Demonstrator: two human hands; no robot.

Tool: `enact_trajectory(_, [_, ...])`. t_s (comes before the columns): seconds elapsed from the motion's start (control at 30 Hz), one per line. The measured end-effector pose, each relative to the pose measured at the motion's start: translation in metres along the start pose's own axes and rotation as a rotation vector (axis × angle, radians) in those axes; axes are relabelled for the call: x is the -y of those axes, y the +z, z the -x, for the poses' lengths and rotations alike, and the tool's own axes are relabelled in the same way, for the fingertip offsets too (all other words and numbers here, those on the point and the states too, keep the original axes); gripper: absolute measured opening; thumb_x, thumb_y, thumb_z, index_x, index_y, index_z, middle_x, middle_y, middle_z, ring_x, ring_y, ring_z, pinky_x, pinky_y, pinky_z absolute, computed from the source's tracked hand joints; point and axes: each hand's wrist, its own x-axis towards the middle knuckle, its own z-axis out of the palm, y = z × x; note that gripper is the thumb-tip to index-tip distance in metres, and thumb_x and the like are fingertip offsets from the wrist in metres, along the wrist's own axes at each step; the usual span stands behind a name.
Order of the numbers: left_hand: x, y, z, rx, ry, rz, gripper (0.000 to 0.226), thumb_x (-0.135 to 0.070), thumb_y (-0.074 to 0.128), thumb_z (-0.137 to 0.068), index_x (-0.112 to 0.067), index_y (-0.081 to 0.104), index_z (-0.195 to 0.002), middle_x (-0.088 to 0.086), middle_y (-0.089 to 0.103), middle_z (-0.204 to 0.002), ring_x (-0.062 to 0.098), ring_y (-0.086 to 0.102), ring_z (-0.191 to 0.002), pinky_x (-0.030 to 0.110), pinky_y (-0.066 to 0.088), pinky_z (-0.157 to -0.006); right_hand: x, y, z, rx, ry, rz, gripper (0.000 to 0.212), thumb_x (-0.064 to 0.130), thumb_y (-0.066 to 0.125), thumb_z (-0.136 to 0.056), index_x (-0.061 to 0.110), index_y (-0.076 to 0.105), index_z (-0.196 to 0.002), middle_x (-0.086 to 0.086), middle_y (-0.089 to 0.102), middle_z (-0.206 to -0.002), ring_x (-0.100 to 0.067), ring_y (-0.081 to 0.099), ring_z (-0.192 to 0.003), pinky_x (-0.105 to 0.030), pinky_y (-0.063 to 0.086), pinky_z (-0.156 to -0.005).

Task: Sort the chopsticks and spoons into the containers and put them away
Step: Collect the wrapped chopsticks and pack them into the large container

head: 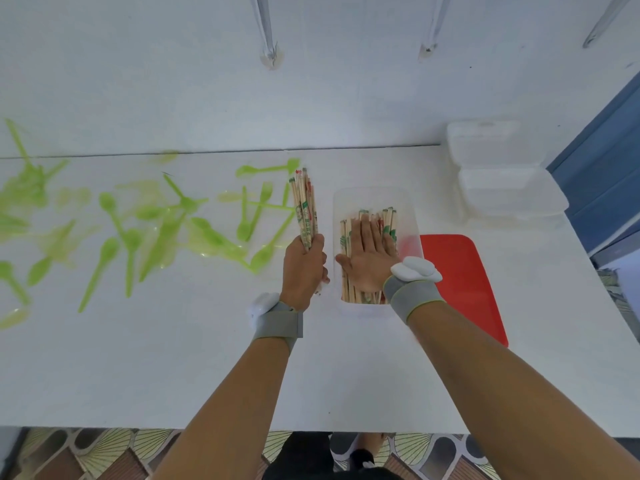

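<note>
My left hand [304,268] grips a bundle of wrapped chopsticks [304,206], held upright just left of a clear plastic container [410,216]. Inside that container lie several more wrapped chopsticks [389,221]. My right hand [367,254] presses flat on them, fingers straight. Several green plastic spoons [104,258] lie scattered over the left half of the white table [207,358]. A few green forks [259,206] are mixed among them.
A red lid [464,282] lies right of the container. Stacked clear lidded containers [509,188] stand at the back right, by a blue wall edge. The table's back edge meets a white wall. Patterned floor shows below the front edge.
</note>
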Motion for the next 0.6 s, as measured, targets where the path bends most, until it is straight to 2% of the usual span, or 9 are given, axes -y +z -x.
enact_trajectory(0.1, [-0.004,0.002,0.002,-0.006,-0.005,-0.014,0.018,-0.024,0.049,-0.105,-0.010,0.049,-0.094,0.008,0.041,-0.069,0.023,0.038,-0.046,0.022,0.033,-0.035,-0.001,0.003,-0.003,-0.008,-0.004,0.008,0.078,0.051,0.021,-0.108,0.012,-0.027,-0.156,-0.005,-0.037,-0.162,-0.021,-0.031,-0.151,-0.043,-0.017,-0.123])
enact_trajectory(0.2, [-0.007,0.004,0.003,-0.024,0.008,-0.071,0.020,-0.028,0.049,-0.104,-0.011,0.051,-0.093,0.004,0.045,-0.067,0.022,0.041,-0.046,0.022,0.035,-0.038,-0.002,-0.003,-0.003,0.007,-0.016,-0.014,0.077,0.051,0.021,-0.108,0.012,-0.024,-0.157,-0.005,-0.034,-0.163,-0.021,-0.030,-0.151,-0.043,-0.015,-0.124])
enact_trajectory(0.27, [-0.012,0.003,0.003,-0.068,0.067,-0.184,0.023,-0.034,0.049,-0.101,-0.014,0.052,-0.091,0.001,0.049,-0.068,0.023,0.046,-0.052,0.029,0.040,-0.047,-0.004,-0.013,0.002,-0.004,-0.042,-0.064,0.074,0.052,0.022,-0.108,0.012,-0.011,-0.161,-0.006,-0.023,-0.168,-0.023,-0.022,-0.154,-0.044,-0.008,-0.125])
enact_trajectory(0.3, [-0.016,0.002,0.002,-0.099,0.113,-0.272,0.024,-0.036,0.049,-0.101,-0.014,0.053,-0.090,0.000,0.052,-0.070,0.023,0.048,-0.056,0.032,0.040,-0.052,-0.006,-0.020,0.006,-0.033,-0.063,-0.101,0.071,0.051,0.023,-0.108,0.012,0.002,-0.163,-0.007,-0.011,-0.170,-0.025,-0.014,-0.156,-0.046,-0.001,-0.125])
enact_trajectory(0.37, [-0.028,0.003,0.004,-0.147,0.191,-0.462,0.026,-0.035,0.047,-0.103,-0.011,0.053,-0.095,0.000,0.055,-0.075,0.021,0.052,-0.063,0.033,0.036,-0.055,-0.016,-0.036,0.017,-0.181,-0.124,-0.195,0.055,0.045,0.030,-0.108,0.012,0.037,-0.152,-0.010,0.026,-0.164,-0.029,0.017,-0.152,-0.050,0.023,-0.120])
enact_trajectory(0.43, [-0.041,0.007,0.008,-0.147,0.252,-0.579,0.027,-0.035,0.046,-0.103,-0.009,0.052,-0.100,0.005,0.059,-0.081,0.027,0.058,-0.070,0.035,0.041,-0.058,-0.030,-0.048,0.032,-0.419,-0.178,-0.312,0.035,0.034,0.039,-0.107,0.014,0.056,-0.130,-0.008,0.053,-0.139,-0.028,0.043,-0.130,-0.046,0.042,-0.105])
enact_trajectory(0.53, [-0.056,0.025,0.024,-0.080,0.324,-0.724,0.026,-0.036,0.045,-0.103,-0.010,0.049,-0.104,0.009,0.062,-0.086,0.033,0.061,-0.074,0.040,0.049,-0.062,-0.061,-0.056,0.048,-0.727,-0.144,-0.424,0.020,0.018,0.045,-0.102,0.016,0.060,-0.114,-0.002,0.062,-0.117,-0.023,0.053,-0.108,-0.042,0.047,-0.093])
enact_trajectory(0.6, [-0.059,0.038,0.037,0.005,0.327,-0.807,0.025,-0.036,0.044,-0.104,-0.011,0.048,-0.104,0.007,0.060,-0.085,0.031,0.061,-0.072,0.036,0.044,-0.058,-0.083,-0.052,0.051,-0.791,-0.080,-0.472,0.021,0.010,0.043,-0.100,0.014,0.058,-0.115,-0.004,0.062,-0.115,-0.027,0.056,-0.105,-0.046,0.049,-0.092])
